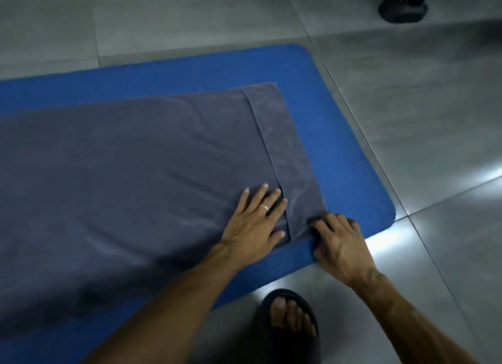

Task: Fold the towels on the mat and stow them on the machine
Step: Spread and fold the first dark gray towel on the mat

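Both hands are down on a big gray towel. Left hand lies flat on it with straight fingers, a ring on one finger, right beside the edge of a folded layer. Right hand is just beside the left one, and its curled fingers pinch the near corner of the towel. Under both hands the towel is spread on a blue mat on the gray tiled floor. Near the right arm is a foot in a black sandal.
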Available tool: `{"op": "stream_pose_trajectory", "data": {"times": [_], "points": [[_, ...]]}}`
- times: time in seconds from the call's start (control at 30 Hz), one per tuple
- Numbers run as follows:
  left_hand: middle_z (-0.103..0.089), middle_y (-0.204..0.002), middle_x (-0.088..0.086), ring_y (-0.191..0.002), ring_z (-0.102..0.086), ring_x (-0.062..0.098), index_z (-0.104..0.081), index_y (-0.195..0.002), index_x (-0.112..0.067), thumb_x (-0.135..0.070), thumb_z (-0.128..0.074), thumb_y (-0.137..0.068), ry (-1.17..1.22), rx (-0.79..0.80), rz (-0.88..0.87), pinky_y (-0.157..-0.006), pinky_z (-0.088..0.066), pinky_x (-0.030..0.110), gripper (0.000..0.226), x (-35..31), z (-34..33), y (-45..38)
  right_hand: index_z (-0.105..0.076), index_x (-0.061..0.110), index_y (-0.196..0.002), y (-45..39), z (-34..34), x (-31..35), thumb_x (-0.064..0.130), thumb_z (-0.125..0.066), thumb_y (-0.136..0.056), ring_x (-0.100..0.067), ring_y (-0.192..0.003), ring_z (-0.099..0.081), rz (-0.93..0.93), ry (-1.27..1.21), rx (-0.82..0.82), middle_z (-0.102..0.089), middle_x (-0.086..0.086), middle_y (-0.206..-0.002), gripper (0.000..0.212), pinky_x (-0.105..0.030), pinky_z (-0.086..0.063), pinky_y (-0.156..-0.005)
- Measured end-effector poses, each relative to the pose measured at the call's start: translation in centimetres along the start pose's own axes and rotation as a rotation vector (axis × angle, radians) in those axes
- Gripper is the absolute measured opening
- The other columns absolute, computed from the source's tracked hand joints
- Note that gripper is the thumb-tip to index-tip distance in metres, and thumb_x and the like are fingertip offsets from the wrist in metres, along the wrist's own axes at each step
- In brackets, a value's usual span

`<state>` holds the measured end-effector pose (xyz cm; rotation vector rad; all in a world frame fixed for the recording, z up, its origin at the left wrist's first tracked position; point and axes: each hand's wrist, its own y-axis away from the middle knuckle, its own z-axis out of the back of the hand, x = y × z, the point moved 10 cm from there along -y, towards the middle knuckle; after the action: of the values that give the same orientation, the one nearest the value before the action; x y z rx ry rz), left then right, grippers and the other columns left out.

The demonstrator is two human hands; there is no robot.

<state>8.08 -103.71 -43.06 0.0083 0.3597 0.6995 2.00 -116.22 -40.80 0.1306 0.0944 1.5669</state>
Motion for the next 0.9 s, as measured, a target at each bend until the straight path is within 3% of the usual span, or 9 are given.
{"op": "stream_pose_trajectory", "data": {"times": [0.1, 0.27, 0.4, 0.47, 0.57, 0.7, 0.8, 0.9], "points": [[-0.009, -0.162, 0.001, -0.149, 0.007, 0.024, -0.014, -0.154, -0.02, -0.057, -0.032, -0.095, -0.062, 0.079, 0.002, -0.117, 0.01, 0.053, 0.072, -0.4, -2.4, 0.3, -0.064, 0.014, -0.092, 0.5, -0.4, -0.9, 0.023, -0.044, -0.078, -0.03, -0.079, -0.056, 0.012, -0.003, -0.106, -0.058, -0.006, -0.089, 0.026, -0.039, -0.039, -0.071], [-0.024, -0.159, 0.006, -0.148, -0.011, 0.025, -0.029, -0.15, -0.014, -0.062, -0.029, -0.092, -0.071, -0.005, -0.002, -0.117, -0.004, 0.055, 0.075, -0.1, -1.8, -0.1, -0.068, 0.014, -0.081, -0.2, 1.4, -1.7, 0.024, -0.045, -0.075, -0.026, -0.079, -0.055, 0.03, -0.086, -0.154, -0.061, -0.003, -0.087, 0.026, -0.037, -0.034, -0.073], [-0.027, -0.157, 0.007, -0.148, -0.014, 0.027, -0.032, -0.149, -0.014, -0.059, -0.019, -0.092, -0.123, -0.05, 0.159, -0.118, -0.008, 0.056, 0.074, 4.1, 0.8, -4.1, -0.066, 0.009, -0.112, -8.9, 2.8, -2.4, 0.026, -0.04, -0.085, -0.031, -0.105, -0.06, 0.023, -0.171, -0.183, -0.063, -0.009, -0.12, 0.041, -0.044, -0.049, -0.084], [-0.014, -0.161, 0.006, -0.149, -0.001, 0.025, -0.019, -0.153, -0.015, -0.065, -0.008, -0.087, -0.105, -0.034, 0.262, -0.118, 0.003, 0.055, 0.084, 6.6, 1.6, -6.5, -0.058, 0.01, -0.129, -14.7, 2.3, -1.9, 0.027, -0.034, -0.091, -0.033, -0.124, -0.053, 0.104, -0.147, -0.129, -0.054, -0.011, -0.138, 0.048, -0.049, -0.046, -0.097], [-0.008, -0.162, 0.005, -0.149, 0.005, 0.024, -0.011, -0.154, -0.018, -0.079, -0.014, -0.079, -0.063, -0.053, 0.368, -0.116, 0.009, 0.056, 0.097, 8.6, 2.2, -9.1, -0.039, 0.016, -0.147, -22.9, 1.9, -1.0, 0.033, -0.021, -0.098, -0.029, -0.145, -0.029, 0.227, -0.103, -0.021, -0.03, -0.007, -0.157, 0.055, -0.05, -0.026, -0.114], [-0.021, -0.159, 0.006, -0.149, -0.007, 0.026, -0.024, -0.153, -0.021, -0.083, -0.032, -0.075, -0.084, -0.122, 0.397, -0.116, -0.002, 0.062, 0.099, 8.8, 1.8, -9.9, -0.01, 0.028, -0.156, -32.0, 0.1, -0.3, 0.046, -0.022, -0.103, -0.017, -0.151, 0.003, 0.384, 0.049, 0.122, 0.002, 0.005, -0.164, 0.057, -0.05, -0.003, -0.121], [-0.028, -0.157, 0.005, -0.148, -0.014, 0.026, -0.031, -0.151, -0.021, -0.079, -0.038, -0.075, -0.067, -0.185, 0.395, -0.115, -0.012, 0.062, 0.095, 9.0, 2.0, -9.9, 0.0, 0.036, -0.154, -37.4, -0.2, -1.3, 0.053, -0.017, -0.101, -0.015, -0.15, 0.009, 0.318, 0.031, 0.144, 0.009, 0.009, -0.163, 0.059, -0.058, 0.002, -0.118], [-0.027, -0.157, 0.005, -0.148, -0.013, 0.025, -0.03, -0.151, -0.022, -0.077, -0.039, -0.077, -0.06, -0.179, 0.399, -0.114, -0.014, 0.061, 0.093, 9.0, 2.1, -10.1, -0.005, 0.033, -0.155, -39.0, 0.4, -1.8, 0.045, -0.022, -0.104, -0.016, -0.15, 0.003, 0.256, -0.073, 0.176, 0.006, 0.004, -0.164, 0.055, -0.056, -0.002, -0.119]]}}
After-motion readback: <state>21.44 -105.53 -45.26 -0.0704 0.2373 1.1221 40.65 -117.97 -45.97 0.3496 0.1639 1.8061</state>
